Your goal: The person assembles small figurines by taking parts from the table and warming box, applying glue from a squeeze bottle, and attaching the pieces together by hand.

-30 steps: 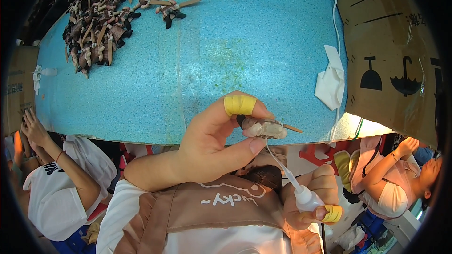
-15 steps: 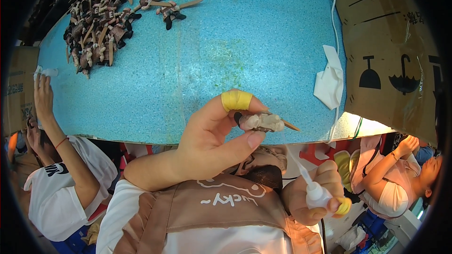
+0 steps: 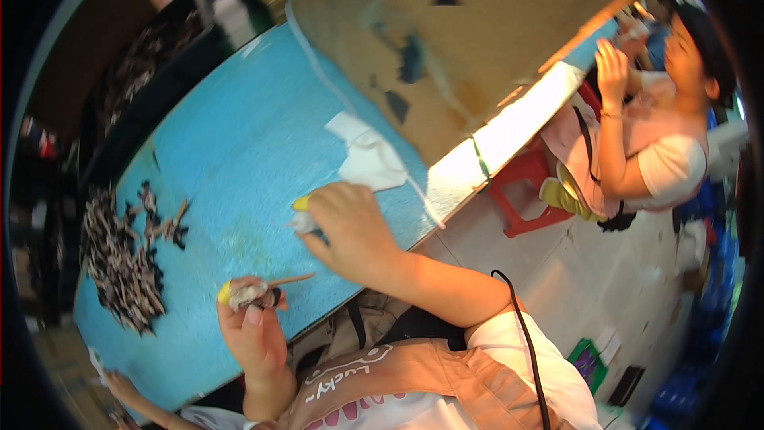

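Note:
My left hand (image 3: 253,338) is closed around a small figurine (image 3: 247,295) near the table's front edge. A flat wooden stick (image 3: 291,279) juts from the figurine to the right. My right hand (image 3: 350,227), fingers curled, holds a small white squeeze bottle (image 3: 304,224) above the blue tabletop, its thin nozzle pointing left. The fingers cover most of the bottle. Yellow tape wraps a digit on each hand. Beyond my right hand lies a crumpled white cloth or paper (image 3: 372,161).
A pile of similar figurines (image 3: 119,263) lies at the table's left. A large cardboard box (image 3: 477,40) stands at the far side, with a white cord (image 3: 318,72) along it. A person (image 3: 637,135) sits at right near a red stool (image 3: 525,195); another person's arm (image 3: 135,398) reaches in lower left.
The view has swung to the right. My right hand has lifted the bottle from beside my body to over the table near the white cloth. My left hand still holds the figurine, now turned.

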`<action>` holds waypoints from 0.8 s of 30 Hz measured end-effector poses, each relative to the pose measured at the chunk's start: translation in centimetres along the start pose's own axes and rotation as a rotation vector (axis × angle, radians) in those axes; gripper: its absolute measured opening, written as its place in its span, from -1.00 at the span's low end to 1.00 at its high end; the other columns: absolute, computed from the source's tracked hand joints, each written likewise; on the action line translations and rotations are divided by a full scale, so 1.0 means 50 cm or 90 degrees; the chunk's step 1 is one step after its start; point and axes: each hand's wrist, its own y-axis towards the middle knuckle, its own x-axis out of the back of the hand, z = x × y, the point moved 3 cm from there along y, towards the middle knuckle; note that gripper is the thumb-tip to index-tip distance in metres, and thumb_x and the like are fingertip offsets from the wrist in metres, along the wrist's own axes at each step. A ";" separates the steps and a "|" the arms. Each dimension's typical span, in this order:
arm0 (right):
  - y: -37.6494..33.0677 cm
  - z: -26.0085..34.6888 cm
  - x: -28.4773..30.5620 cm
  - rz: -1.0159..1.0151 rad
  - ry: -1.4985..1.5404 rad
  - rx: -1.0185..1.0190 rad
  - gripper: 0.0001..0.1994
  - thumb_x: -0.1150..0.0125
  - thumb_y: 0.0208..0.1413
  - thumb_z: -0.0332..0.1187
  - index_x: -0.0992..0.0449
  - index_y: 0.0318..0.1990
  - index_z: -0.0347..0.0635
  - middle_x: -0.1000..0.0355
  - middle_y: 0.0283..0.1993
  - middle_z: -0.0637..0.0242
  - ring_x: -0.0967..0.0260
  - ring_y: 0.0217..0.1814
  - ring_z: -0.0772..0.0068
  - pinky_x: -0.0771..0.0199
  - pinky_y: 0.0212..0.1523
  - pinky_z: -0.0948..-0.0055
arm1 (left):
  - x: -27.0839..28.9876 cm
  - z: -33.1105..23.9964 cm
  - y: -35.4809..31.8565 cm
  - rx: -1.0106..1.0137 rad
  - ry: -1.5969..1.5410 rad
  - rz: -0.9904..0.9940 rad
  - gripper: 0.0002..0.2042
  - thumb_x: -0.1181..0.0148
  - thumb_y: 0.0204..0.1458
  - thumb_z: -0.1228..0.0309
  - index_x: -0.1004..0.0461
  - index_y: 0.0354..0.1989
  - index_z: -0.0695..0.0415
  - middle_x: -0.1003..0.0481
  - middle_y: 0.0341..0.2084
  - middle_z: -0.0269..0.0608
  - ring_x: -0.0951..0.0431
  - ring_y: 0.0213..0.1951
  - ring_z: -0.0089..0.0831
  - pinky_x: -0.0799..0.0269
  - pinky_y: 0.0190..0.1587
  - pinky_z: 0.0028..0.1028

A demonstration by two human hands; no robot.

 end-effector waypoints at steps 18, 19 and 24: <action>0.185 -0.308 0.278 -0.087 -0.345 -0.162 -0.78 -0.02 -0.07 -0.28 -0.48 -0.30 -0.17 -0.43 -0.30 0.07 -0.35 -0.21 0.11 -0.31 -0.14 0.26 | -0.041 -0.013 0.000 0.004 -0.008 0.011 -0.64 -0.07 -0.03 0.39 -0.20 -0.07 0.20 -0.32 -0.27 -0.14 -0.37 -0.32 -0.41 -0.35 -0.35 -0.39; 0.181 -0.317 0.278 -0.090 -0.372 -0.127 -0.78 -0.02 -0.08 -0.29 -0.48 -0.29 -0.17 -0.43 -0.30 0.08 -0.36 -0.22 0.10 -0.32 -0.16 0.25 | -0.040 -0.014 -0.005 -0.001 -0.009 -0.001 -0.64 -0.07 -0.03 0.39 -0.20 -0.07 0.20 -0.32 -0.27 -0.14 -0.37 -0.32 -0.41 -0.35 -0.35 -0.39; 0.160 -0.360 0.291 -0.085 -0.517 0.064 -0.78 -0.05 -0.11 -0.32 -0.43 -0.27 -0.16 -0.42 -0.31 0.13 -0.37 -0.29 0.04 -0.38 -0.26 0.24 | -0.042 -0.012 -0.019 0.008 -0.028 0.005 -0.66 -0.12 -0.06 0.38 -0.24 -0.13 0.23 -0.35 -0.30 -0.14 -0.37 -0.36 -0.42 -0.34 -0.35 -0.40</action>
